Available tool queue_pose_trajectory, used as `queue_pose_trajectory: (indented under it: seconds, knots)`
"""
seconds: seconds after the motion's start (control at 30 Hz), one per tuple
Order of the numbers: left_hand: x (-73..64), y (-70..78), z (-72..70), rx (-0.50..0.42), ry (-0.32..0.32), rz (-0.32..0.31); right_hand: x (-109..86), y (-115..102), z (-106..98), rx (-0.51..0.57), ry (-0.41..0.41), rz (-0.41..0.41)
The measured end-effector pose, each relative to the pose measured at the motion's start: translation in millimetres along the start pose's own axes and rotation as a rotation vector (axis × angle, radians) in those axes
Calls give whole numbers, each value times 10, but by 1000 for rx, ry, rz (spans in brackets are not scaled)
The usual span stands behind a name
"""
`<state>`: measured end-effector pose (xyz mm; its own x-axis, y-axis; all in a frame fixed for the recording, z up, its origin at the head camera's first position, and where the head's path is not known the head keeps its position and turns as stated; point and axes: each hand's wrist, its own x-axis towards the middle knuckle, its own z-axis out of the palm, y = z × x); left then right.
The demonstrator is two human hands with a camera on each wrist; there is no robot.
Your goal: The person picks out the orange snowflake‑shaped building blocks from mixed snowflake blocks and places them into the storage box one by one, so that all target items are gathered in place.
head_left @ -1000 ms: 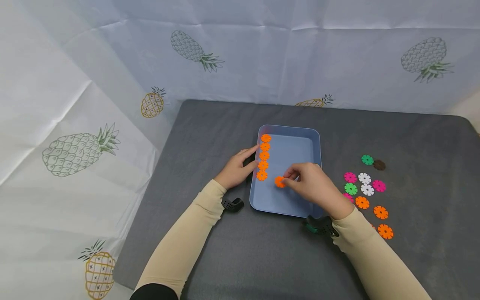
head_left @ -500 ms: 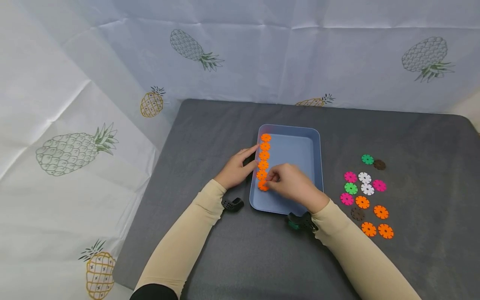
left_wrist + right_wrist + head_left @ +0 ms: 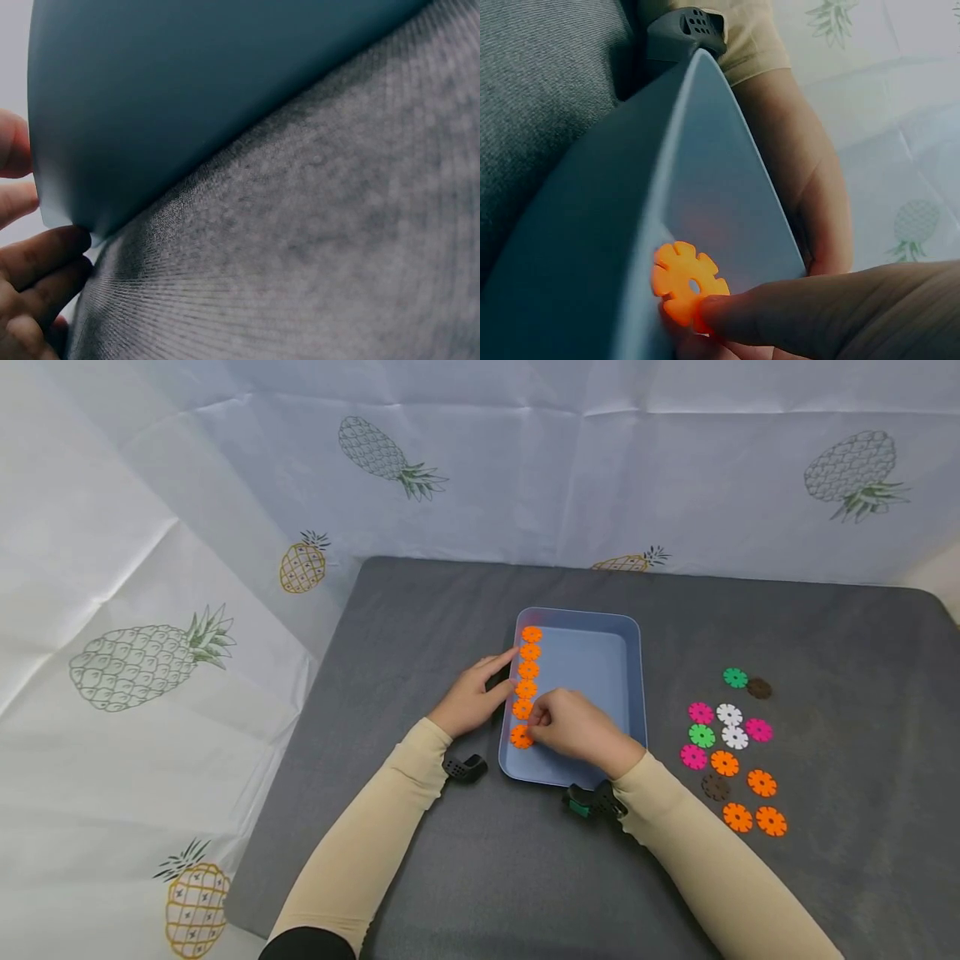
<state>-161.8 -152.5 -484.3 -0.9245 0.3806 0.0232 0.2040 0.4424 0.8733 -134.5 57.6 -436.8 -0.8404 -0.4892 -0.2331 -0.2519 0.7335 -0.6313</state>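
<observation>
A blue tray (image 3: 600,618) lies on the grey table, a column of orange notched discs (image 3: 528,669) along its left inner side. My left hand (image 3: 472,697) rests at the tray's left wall, index finger and thumb reaching its rim; in the left wrist view its fingers (image 3: 45,259) touch the outside of the tray. Inside the tray my right hand (image 3: 577,727) pinches another orange notched disc (image 3: 521,737) between thumb and fingers, a small gap below the column. In the right wrist view this notched disc (image 3: 682,277) is tilted beside the tray wall, its lower edge hidden by the thumb.
To the right of the tray lie several loose notched discs: pink (image 3: 701,713), white (image 3: 729,715), green (image 3: 701,736), brown (image 3: 716,787) and orange (image 3: 762,783). A pineapple-print cloth (image 3: 480,485) hangs behind the table.
My right hand has moved left across the tray with the orange notched disc, from the middle to the column's lower end, then slightly toward me. The left hand has stayed in place.
</observation>
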Motion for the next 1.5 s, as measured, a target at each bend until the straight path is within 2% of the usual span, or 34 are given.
queue_pose_trajectory:
  seconds: [0.23,0.73,0.97,1.5]
  knots:
    - [-5,-6,-4,-15,1,0,35,-35,23,-57,-16,38]
    - [-1,9,-11,-13,-11,4,124,-142,-76,-125,-131,115]
    - [7,-5,-10,-8,-18,-6,167,-116,-84,-139,-129,135]
    - [4,2,-8,-2,-11,4,149,-63,-117,-64,-96,84]
